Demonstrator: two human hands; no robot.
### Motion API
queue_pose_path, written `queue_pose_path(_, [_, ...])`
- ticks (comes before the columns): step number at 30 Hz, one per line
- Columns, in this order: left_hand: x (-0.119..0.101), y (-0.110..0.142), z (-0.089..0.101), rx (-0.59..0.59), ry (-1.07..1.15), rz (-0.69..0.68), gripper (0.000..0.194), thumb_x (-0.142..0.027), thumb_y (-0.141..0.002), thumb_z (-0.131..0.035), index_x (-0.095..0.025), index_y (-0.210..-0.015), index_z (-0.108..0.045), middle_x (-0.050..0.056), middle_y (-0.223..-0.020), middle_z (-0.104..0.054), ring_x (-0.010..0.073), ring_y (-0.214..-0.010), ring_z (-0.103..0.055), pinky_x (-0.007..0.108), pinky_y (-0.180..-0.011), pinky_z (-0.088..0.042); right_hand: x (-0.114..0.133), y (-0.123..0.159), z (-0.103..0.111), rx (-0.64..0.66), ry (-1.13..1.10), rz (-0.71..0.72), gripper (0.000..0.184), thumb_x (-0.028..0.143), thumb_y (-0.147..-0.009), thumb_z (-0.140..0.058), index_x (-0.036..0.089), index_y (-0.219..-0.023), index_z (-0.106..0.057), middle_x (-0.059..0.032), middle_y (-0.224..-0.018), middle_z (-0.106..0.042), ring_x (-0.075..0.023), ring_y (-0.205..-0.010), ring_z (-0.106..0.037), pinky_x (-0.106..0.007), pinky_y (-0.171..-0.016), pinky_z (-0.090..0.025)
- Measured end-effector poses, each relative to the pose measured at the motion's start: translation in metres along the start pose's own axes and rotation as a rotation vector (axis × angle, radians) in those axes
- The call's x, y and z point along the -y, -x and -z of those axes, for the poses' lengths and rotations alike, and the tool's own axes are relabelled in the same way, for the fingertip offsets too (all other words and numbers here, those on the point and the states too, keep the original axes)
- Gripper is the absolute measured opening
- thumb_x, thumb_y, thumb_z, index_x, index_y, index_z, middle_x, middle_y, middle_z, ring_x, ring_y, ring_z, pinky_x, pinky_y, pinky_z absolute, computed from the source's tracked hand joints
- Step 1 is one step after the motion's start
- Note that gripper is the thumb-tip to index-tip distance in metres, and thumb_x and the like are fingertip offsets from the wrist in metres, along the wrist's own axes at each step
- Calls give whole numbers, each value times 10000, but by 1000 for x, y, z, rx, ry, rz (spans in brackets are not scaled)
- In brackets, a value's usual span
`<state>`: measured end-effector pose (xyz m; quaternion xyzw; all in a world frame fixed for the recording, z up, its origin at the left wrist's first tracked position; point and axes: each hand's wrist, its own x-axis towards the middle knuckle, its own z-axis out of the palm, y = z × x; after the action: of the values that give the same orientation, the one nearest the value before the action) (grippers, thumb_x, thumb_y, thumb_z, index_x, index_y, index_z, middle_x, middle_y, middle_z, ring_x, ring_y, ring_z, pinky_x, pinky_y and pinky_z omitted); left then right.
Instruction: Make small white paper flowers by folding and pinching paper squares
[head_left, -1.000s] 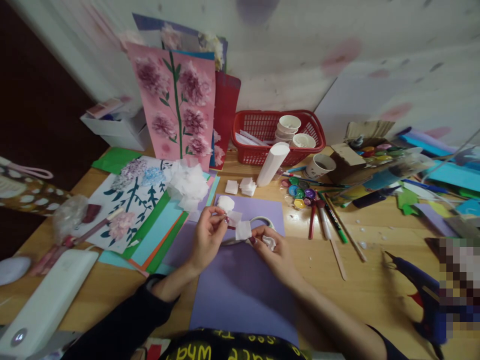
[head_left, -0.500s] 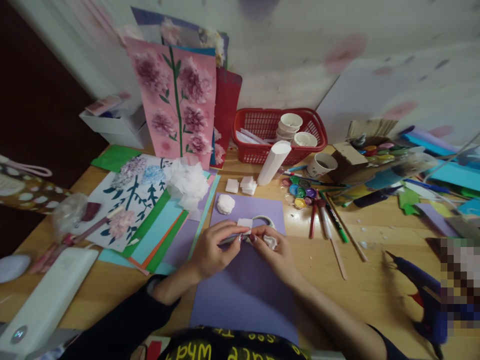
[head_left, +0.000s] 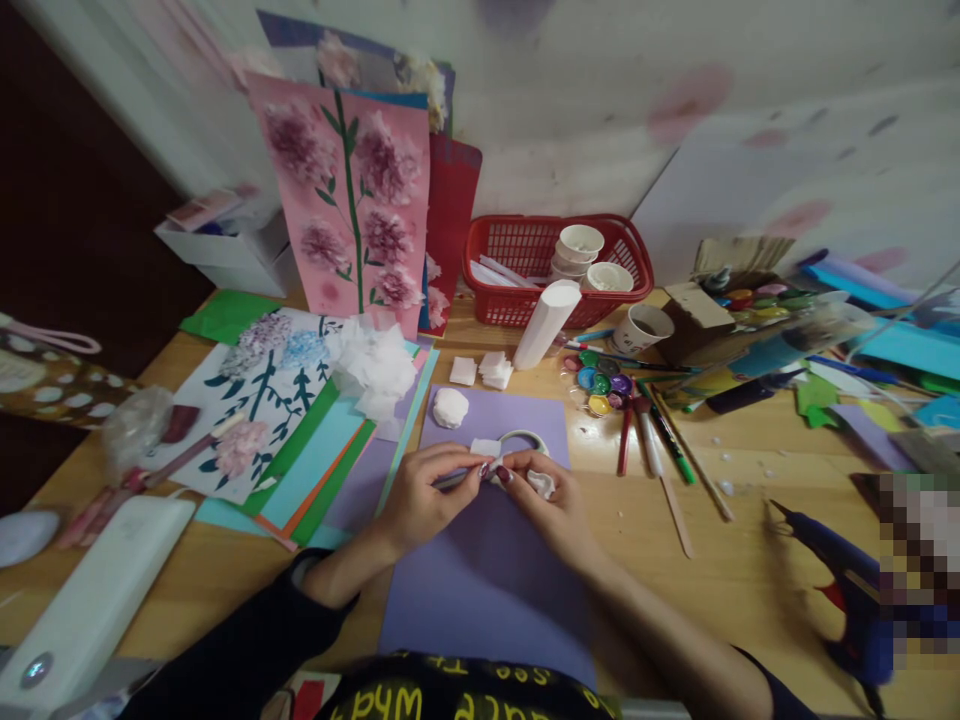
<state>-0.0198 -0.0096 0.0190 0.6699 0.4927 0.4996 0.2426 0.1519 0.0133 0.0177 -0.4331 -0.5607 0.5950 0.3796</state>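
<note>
My left hand [head_left: 424, 500] and my right hand [head_left: 544, 505] meet over a purple paper sheet [head_left: 487, 580]. The fingertips of both pinch a small white tissue piece [head_left: 486, 449] between them. More crumpled white tissue [head_left: 541, 484] sits in my right hand's fingers. A white ring of tape [head_left: 525, 440] lies just behind the hands. A round white tissue wad [head_left: 451, 407] rests on the purple sheet further back.
A red basket [head_left: 525, 300] with paper cups, a white paper roll [head_left: 546, 325], small paint pots [head_left: 598, 382], pens [head_left: 660, 440] and stacked tissue squares [head_left: 495, 370] lie behind. Flower pictures [head_left: 349, 210] lean on the wall. A glue gun [head_left: 832, 570] lies right; a white device [head_left: 90, 600] left.
My left hand came down from the round tissue wad, left it on the purple sheet, and joined my right hand in pinching the small tissue piece low over the paper.
</note>
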Motion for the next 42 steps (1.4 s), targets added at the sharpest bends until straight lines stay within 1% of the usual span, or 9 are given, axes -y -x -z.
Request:
queue_pose_path(7, [2, 0, 0, 3, -13, 15, 171, -164, -831, -616, -192, -879, -777, 62, -802, -770, 175, -737, -719, 263, -694, -583, -1, 0, 1, 12, 28, 23, 246, 441, -835, -638, 204, -812, -703, -47, -766, -703, -199, -737, -641, -308, -677, -497])
queue_pose_path(10, [2, 2, -1, 9, -18, 4, 170, -153, -836, -616, -183, -881, -777, 63, -792, -764, 165, -726, -713, 248, -687, -574, -2, 0, 0, 1, 26, 7, 232, 428, -822, -654, 201, -817, -702, -34, -717, -679, -190, -712, -630, -295, -662, -490])
queue_pose_path(14, [1, 3, -1, 31, -42, -13, 174, -152, -845, -611, -183, -891, -776, 65, -809, -764, 164, -743, -712, 240, -698, -568, -2, -1, -1, -18, 12, -3, 216, 409, -821, -656, 195, -808, -682, -24, -727, -670, -157, -640, -584, -269, -617, -459])
queue_pose_path(17, [1, 3, -1, 42, -44, -8, 179, -151, -851, -605, -180, -900, -775, 63, -811, -763, 159, -742, -713, 231, -694, -566, -1, -1, 0, -8, 9, -3, 232, 421, -829, -645, 192, -800, -664, -6, -685, -632, -136, -580, -535, -252, -564, -420])
queue_pose_path(23, [4, 6, -1, 44, -53, -4, 170, -150, -834, -617, -181, -903, -769, 68, -837, -766, 169, -764, -717, 249, -717, -576, 0, 0, 0, 0, 29, -13, 270, 459, -826, -641, 192, -796, -652, 3, -649, -590, -129, -548, -490, -241, -513, -369])
queue_pose_path(29, [4, 6, -2, 20, -71, -15, 175, -132, -822, -605, -180, -871, -766, 67, -816, -761, 164, -737, -715, 240, -693, -579, 1, -1, -1, -17, 29, -18, 269, 458, -814, -649, 189, -797, -655, -22, -719, -645, -140, -601, -525, -255, -572, -413])
queue_pose_path(32, [4, 6, -2, 25, -66, -16, 183, -130, -805, -610, -187, -872, -770, 72, -835, -766, 170, -750, -719, 250, -713, -584, 0, -1, -2, -24, 49, -31, 291, 475, -801, -661, 185, -781, -650, -23, -707, -635, -145, -606, -525, -255, -568, -410])
queue_pose_path(37, [5, 7, -3, 19, -5, 56, 194, -123, -767, -631, -196, -872, -776, 71, -856, -768, 175, -769, -719, 253, -721, -582, 0, -1, -2, -20, 57, -29, 276, 461, -820, -635, 189, -772, -632, 5, -658, -574, -127, -558, -463, -245, -539, -368])
queue_pose_path(42, [4, 6, -5, -9, 103, 219, 153, -138, -747, -636, -187, -812, -765, 65, -822, -761, 182, -753, -711, 265, -703, -584, 1, 1, -2, -15, 51, -35, 254, 447, -828, -626, 198, -779, -605, 25, -628, -503, -115, -521, -395, -238, -492, -307])
